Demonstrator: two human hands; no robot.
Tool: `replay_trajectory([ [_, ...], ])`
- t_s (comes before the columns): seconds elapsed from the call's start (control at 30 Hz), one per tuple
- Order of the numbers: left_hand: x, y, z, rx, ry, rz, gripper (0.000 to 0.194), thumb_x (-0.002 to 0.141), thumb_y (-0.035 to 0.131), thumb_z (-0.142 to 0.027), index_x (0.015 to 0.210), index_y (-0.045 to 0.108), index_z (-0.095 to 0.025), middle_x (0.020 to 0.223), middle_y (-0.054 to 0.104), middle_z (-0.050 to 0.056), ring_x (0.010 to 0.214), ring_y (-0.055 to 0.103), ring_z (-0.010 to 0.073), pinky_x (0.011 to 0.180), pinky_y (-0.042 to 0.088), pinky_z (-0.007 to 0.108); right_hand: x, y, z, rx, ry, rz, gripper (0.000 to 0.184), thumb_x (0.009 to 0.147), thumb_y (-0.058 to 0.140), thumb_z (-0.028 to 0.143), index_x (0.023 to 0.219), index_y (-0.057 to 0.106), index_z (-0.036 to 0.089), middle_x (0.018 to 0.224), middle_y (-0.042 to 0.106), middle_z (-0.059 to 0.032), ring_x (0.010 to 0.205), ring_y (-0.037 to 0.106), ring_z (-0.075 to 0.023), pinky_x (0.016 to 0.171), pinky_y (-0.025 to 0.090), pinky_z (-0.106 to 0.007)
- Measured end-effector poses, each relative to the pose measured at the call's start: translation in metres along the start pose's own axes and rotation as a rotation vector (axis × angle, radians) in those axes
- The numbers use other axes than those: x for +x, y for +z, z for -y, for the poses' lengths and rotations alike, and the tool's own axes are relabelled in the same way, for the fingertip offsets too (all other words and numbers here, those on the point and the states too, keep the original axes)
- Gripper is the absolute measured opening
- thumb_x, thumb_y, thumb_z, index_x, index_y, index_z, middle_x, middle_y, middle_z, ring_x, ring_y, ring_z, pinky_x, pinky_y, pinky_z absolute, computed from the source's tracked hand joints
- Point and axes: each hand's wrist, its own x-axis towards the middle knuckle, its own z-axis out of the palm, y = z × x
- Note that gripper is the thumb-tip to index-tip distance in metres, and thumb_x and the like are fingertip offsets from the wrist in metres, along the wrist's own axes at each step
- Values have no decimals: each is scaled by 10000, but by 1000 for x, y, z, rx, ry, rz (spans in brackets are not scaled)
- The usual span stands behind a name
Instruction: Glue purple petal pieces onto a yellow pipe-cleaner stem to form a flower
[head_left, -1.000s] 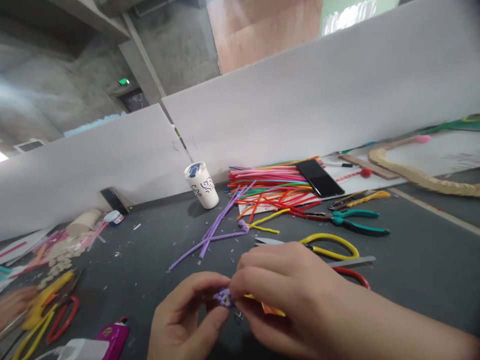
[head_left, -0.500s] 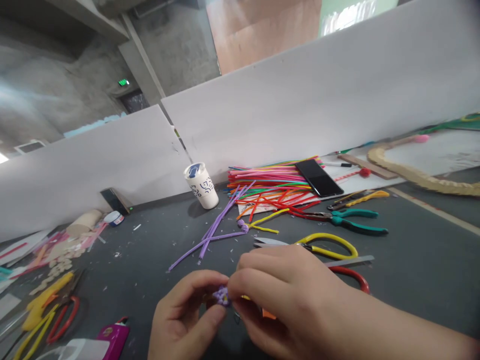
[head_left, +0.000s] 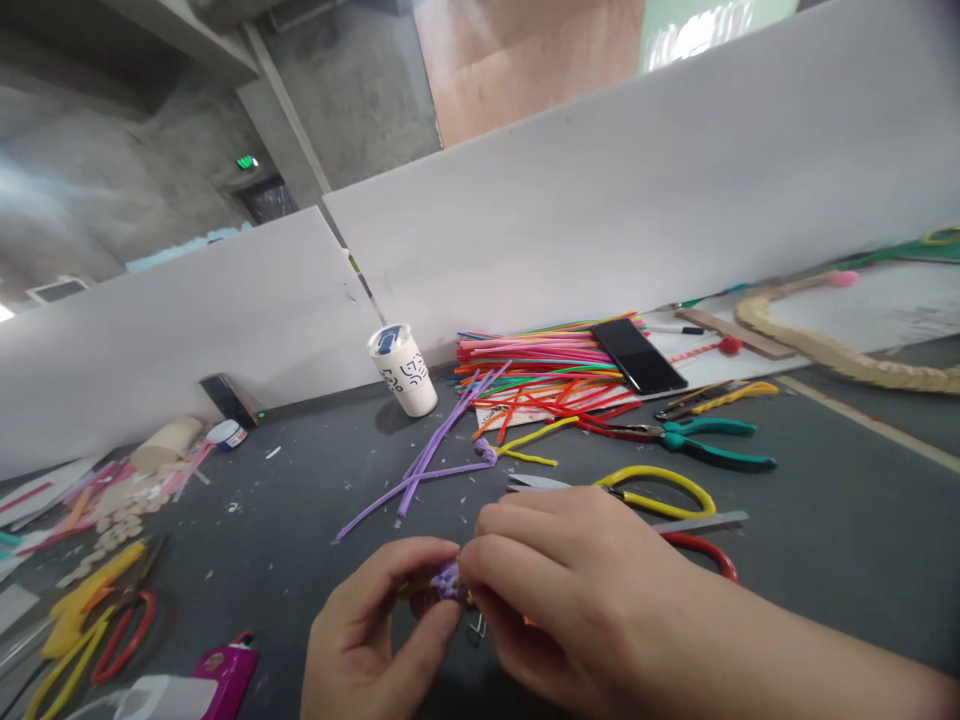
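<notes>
Low over the dark grey table (head_left: pixel 825 520), both my hands meet around a small purple pipe-cleaner piece (head_left: pixel 447 579). My left hand (head_left: pixel 375 630) pinches it from the left with thumb and fingers closed. My right hand (head_left: pixel 570 590) is curled over it from the right, fingertips pressed on the same piece. Whatever else lies under my right palm is hidden. Several loose purple pipe cleaners (head_left: pixel 427 465) lie just beyond my hands.
Yellow-handled scissors (head_left: pixel 637 487), red-handled scissors (head_left: pixel 701 548) and green pliers (head_left: pixel 697 440) lie right of my hands. A heap of coloured pipe cleaners (head_left: pixel 540 370) with a black phone (head_left: pixel 637 356), a paper cup (head_left: pixel 403 370), a pink lighter (head_left: pixel 225 675) and more scissors (head_left: pixel 82 625) surround the area.
My hands stay together on the purple piece, with fingers shifting slightly. The orange and yellow bit seen under my right hand is now covered. Another person's hand at the far left edge has gone.
</notes>
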Motion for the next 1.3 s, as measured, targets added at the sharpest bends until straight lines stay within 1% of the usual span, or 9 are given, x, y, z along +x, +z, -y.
replay_trajectory([
  [0.17,-1,0,1,-10,26,-5,158,634,820,-222,764,806,-312,720,775,-36,618,672,140,612,540,181,-2,2,-1,-3,-4,7,170,836,481,58,802,623,144,716,605,-2,595,467,-134,512,329,-272],
  [0.27,-1,0,0,-14,28,-17,173,626,814,-198,755,806,-313,711,774,-39,613,672,140,606,540,182,-2,2,-1,12,7,1,172,828,486,54,801,639,128,719,617,-6,595,483,-133,512,337,-274],
  [0.4,-1,2,-2,-17,9,-40,187,619,792,-169,735,806,-315,707,777,-41,638,690,153,612,549,189,-2,4,0,33,17,-13,172,824,496,52,807,656,113,719,624,-7,585,493,-132,500,335,-280],
  [0.57,-1,4,-3,-44,-30,-52,208,608,783,-147,717,808,-322,699,773,-55,647,696,130,637,541,150,-3,5,-1,45,10,-34,191,832,482,54,796,664,102,711,621,-11,577,480,-129,499,336,-275],
  [0.67,0,4,-2,-73,-35,-28,188,611,804,-172,723,808,-323,701,771,-57,648,690,121,629,534,134,-2,4,-1,81,49,-18,160,831,516,56,779,659,105,710,614,-2,587,481,-119,514,344,-260],
  [0.77,0,3,-2,-83,-32,-7,168,615,825,-205,733,807,-323,705,772,-56,630,681,118,621,535,137,-1,3,-1,103,75,-29,128,831,550,71,769,654,112,704,611,7,579,469,-108,510,330,-253],
  [0.97,-1,4,-2,-93,-49,-29,167,591,834,-208,721,813,-312,701,772,-48,630,682,127,620,539,144,-1,0,-2,125,45,-28,180,858,505,79,781,667,95,709,604,-12,587,451,-115,502,318,-260],
  [1.07,-1,4,-2,-88,-52,-16,158,594,834,-217,722,814,-308,694,769,-43,609,671,126,614,539,149,-2,0,-2,114,41,-25,190,862,495,71,795,671,93,717,604,-14,595,451,-120,506,315,-267],
  [1.3,-1,2,-1,-72,-33,5,146,610,859,-276,745,810,-306,707,773,-27,639,686,148,625,551,178,0,-1,0,125,59,-12,182,875,498,80,809,666,102,721,602,-9,590,446,-114,507,310,-258],
])
